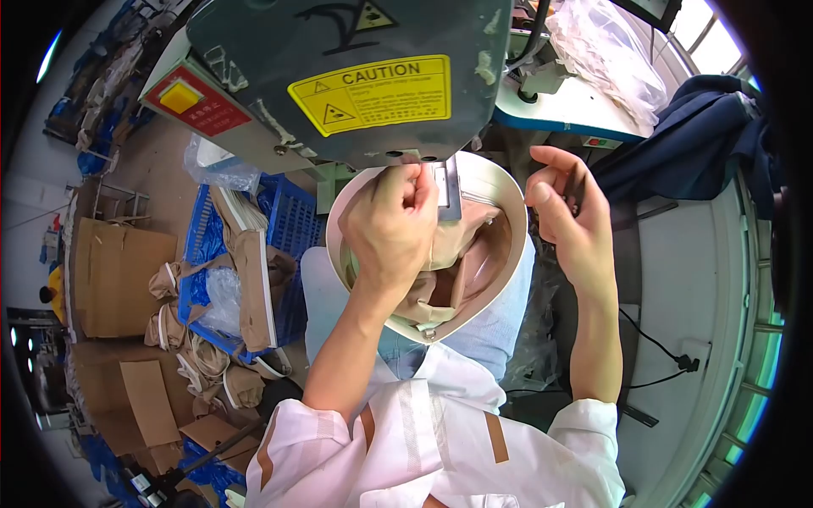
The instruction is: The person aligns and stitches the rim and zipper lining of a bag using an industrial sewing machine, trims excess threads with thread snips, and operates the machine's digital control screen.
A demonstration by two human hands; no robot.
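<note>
A pair of beige trousers (506, 254) lies over my lap, its pale waistband spread in a ring under the machine head and its inside showing. My left hand (391, 227) is closed in a pinch over the back left of the waistband, fingertips right below the machine head (254, 51). What those fingers hold is hidden. A metal plate (450, 190) of the machine sits just right of them, inside the ring. Raised to the right of the waistband, my right hand (569, 216) has its fingers curled round a small dark tool (574, 188), with thumb and forefinger apart.
A yellow emergency-stop button (179, 96) is on the machine's left side. At left stand a blue basket (292, 229) of similar garments and a cardboard box (127, 275). A white worktable (576, 106) with plastic wrap is at upper right, near a dark blue cloth (703, 140).
</note>
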